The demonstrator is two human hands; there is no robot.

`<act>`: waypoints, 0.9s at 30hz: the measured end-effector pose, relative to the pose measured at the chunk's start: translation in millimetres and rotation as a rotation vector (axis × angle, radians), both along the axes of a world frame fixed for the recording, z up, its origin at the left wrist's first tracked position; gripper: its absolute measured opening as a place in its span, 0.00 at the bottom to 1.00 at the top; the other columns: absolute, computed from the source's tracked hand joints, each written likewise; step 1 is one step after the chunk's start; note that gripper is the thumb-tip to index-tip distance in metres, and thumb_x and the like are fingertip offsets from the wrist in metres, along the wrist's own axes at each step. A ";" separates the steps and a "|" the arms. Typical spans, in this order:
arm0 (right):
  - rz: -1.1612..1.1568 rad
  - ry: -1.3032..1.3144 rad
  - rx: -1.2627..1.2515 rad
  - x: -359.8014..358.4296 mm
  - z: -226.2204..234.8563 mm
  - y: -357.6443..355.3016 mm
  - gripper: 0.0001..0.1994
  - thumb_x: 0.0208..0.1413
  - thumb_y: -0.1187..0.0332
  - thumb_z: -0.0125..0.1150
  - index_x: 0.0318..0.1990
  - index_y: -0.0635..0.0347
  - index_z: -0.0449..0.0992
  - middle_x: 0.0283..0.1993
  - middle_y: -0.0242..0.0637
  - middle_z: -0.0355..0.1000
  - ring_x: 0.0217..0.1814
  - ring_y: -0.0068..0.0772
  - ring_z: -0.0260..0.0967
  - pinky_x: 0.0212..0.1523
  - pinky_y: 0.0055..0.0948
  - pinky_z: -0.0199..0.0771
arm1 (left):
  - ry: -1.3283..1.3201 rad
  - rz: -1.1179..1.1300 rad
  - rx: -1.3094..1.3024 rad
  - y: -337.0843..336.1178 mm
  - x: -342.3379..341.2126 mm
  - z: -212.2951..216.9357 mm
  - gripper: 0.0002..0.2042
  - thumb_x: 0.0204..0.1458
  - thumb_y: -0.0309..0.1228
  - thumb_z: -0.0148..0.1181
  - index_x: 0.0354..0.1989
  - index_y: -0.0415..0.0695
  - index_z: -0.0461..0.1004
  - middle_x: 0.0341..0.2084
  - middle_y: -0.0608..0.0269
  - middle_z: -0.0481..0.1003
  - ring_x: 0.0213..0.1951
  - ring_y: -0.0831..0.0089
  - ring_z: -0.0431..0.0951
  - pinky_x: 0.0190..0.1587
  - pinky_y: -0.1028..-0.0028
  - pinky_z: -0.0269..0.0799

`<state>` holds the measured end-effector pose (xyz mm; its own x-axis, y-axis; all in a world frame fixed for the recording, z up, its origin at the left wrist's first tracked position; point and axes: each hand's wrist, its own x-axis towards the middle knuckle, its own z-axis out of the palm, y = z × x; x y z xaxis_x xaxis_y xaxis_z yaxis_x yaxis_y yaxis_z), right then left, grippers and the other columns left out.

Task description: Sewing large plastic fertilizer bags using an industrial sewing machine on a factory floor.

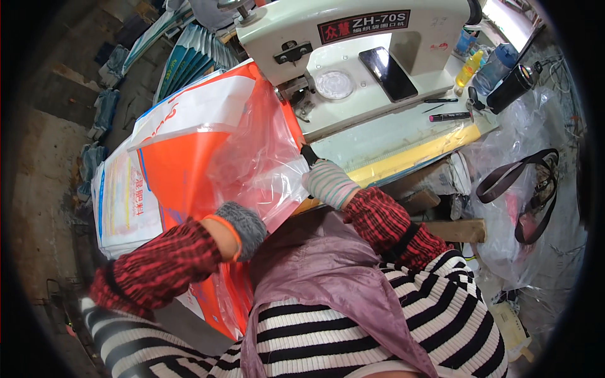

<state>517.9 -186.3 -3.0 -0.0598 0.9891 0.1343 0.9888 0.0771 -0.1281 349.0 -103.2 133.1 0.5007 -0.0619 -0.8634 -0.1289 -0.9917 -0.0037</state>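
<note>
A stack of white and orange printed woven bags point(183, 165) slopes down from the sewing machine point(353, 47) toward my lap. Clear plastic liner point(265, 179) spreads over the top bag's near edge. My left hand point(242, 230), in a grey glove with an orange band at the wrist, is closed at this edge, its fingertips hidden. My right hand point(329, 184), in a striped glove, curls at the liner's right side beside the machine table. A short black object point(309, 155) sticks out past its fingers; its kind is unclear. The bag's upper corner lies by the needle area.
A phone point(388, 74) and a clear round disc point(334, 84) lie on the machine bed. Pens point(449, 117), a yellow bottle point(469, 68) and a black flask point(513, 88) are at the right. Folded teal bags point(189, 57) stand behind; a dark strap point(523, 189) hangs over clear plastic.
</note>
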 end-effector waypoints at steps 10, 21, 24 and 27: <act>-0.347 0.432 -0.283 -23.4 31.2 -4.2 0.10 0.47 0.70 0.48 0.32 0.64 0.75 0.29 0.45 0.74 0.33 0.43 0.73 0.35 0.39 0.72 | -0.514 -0.255 -0.189 -81.5 17.6 -1.4 0.04 0.31 0.29 0.56 0.15 0.44 0.76 0.12 0.58 0.71 0.19 0.60 0.73 0.21 0.64 0.67; -0.381 0.410 -0.364 21.2 57.0 69.6 0.18 0.51 0.65 0.49 0.48 0.64 0.70 0.37 0.47 0.74 0.40 0.47 0.73 0.38 0.40 0.73 | -0.371 -0.114 -0.169 -46.5 66.1 -12.4 0.03 0.34 0.29 0.58 0.18 0.46 0.77 0.15 0.58 0.74 0.21 0.59 0.75 0.22 0.63 0.70; -0.551 0.651 -0.451 15.1 80.2 21.3 0.17 0.50 0.63 0.49 0.44 0.64 0.72 0.42 0.50 0.72 0.45 0.48 0.71 0.46 0.39 0.70 | -0.499 -0.090 -0.404 -49.3 72.4 -50.6 0.05 0.33 0.29 0.58 0.20 0.45 0.78 0.18 0.58 0.75 0.24 0.60 0.77 0.25 0.64 0.72; -0.400 0.398 -0.479 -3.6 38.6 16.5 0.24 0.48 0.65 0.50 0.50 0.76 0.64 0.34 0.54 0.73 0.39 0.50 0.73 0.37 0.41 0.73 | -0.299 -0.214 -0.313 -49.9 77.2 -8.3 0.06 0.37 0.29 0.54 0.20 0.45 0.78 0.19 0.57 0.76 0.24 0.59 0.77 0.26 0.63 0.72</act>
<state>514.4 -169.7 35.6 0.2808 0.8810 -0.3808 0.8015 -0.4336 -0.4119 426.2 -153.1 124.7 0.6718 -0.4246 -0.6070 -0.3691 -0.9023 0.2227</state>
